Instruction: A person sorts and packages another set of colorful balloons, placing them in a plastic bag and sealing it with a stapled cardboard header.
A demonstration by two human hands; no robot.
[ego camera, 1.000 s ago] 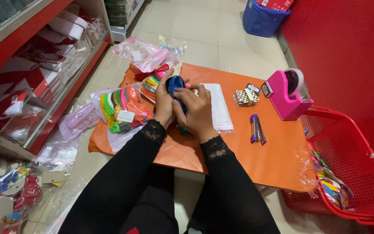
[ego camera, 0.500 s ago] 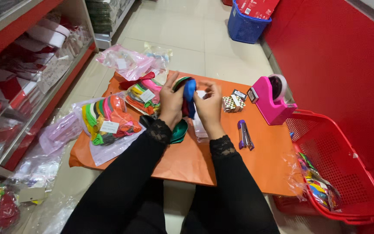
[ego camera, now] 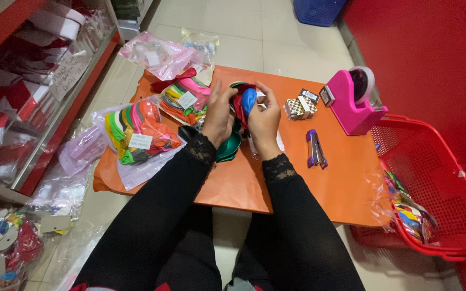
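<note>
While both hands met above the middle of the orange table (ego camera: 297,188), the left hand (ego camera: 219,116) and the right hand (ego camera: 264,121) shared one bunch of uninflated balloons (ego camera: 244,102), red, blue and green. The left fingers were curled narrowly round the bunch from its nine o'clock side, with one finger raised; the right fingers pinched it from three o'clock. A green balloon of the bunch hung below the hands, at six o'clock, touching the table.

At nine o'clock from the hands lay a clear bag of mixed-colour balloons (ego camera: 141,134) with a white label, and at eleven o'clock a second such bag (ego camera: 184,99). Beyond it, at twelve o'clock of the table's edge, lay a pink plastic bag (ego camera: 155,54). At three o'clock from the hands lay a purple stapler (ego camera: 315,149); at two o'clock stood small patterned boxes (ego camera: 299,106), and farther out a pink tape dispenser (ego camera: 351,102). A red basket (ego camera: 443,183) stood off the table at four o'clock, just beside its edge, with coloured packets inside.
</note>
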